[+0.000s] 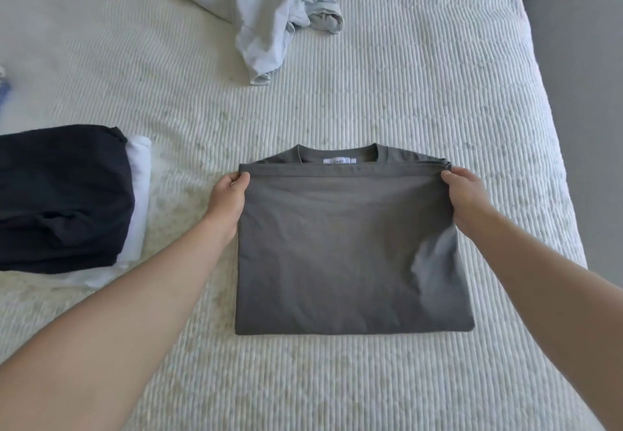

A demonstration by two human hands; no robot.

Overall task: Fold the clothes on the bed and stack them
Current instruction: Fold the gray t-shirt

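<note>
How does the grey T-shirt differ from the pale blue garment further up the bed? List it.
The grey T-shirt lies flat, folded into a neat rectangle; the pale blue garment lies crumpled and unfolded. The left hand and right hand pinch the grey T-shirt's hem corners; nothing touches the pale blue garment. Both rest on the bed.

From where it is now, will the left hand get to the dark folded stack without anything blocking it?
Probably yes. The left hand pinches the grey shirt at its hem corner, so it must let go first. The dark stack lies beside it, with only bare bedcover between.

Soft even daylight, wide-angle edge distortion
</note>
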